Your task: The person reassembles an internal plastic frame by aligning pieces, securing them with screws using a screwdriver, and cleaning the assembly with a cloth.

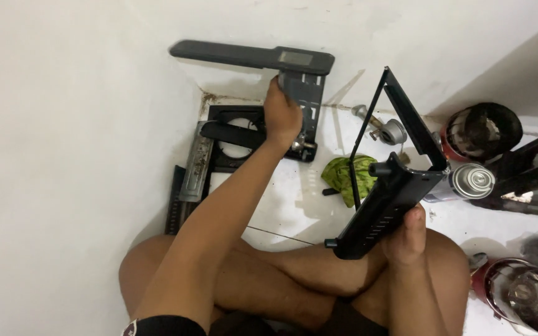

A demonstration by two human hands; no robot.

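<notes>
I sit cross-legged on a white tiled floor. My left hand (281,115) reaches forward and grips a dark grey metal stove body panel (263,57) that leans upright against the white wall. My right hand (406,236) holds a black stove casing frame (384,199) by its lower end, tilted up over my right knee, with its thin rim (406,112) pointing toward the wall. Under the left hand, a black stove top plate with a round opening (235,134) lies on the floor.
A green cloth (344,177) lies on the tiles between the parts. A silver gas canister (468,182) rests on its side at right, near a red-rimmed round burner part (484,130). A metal regulator (390,130) lies by the wall. Narrow metal strips (188,180) sit at left.
</notes>
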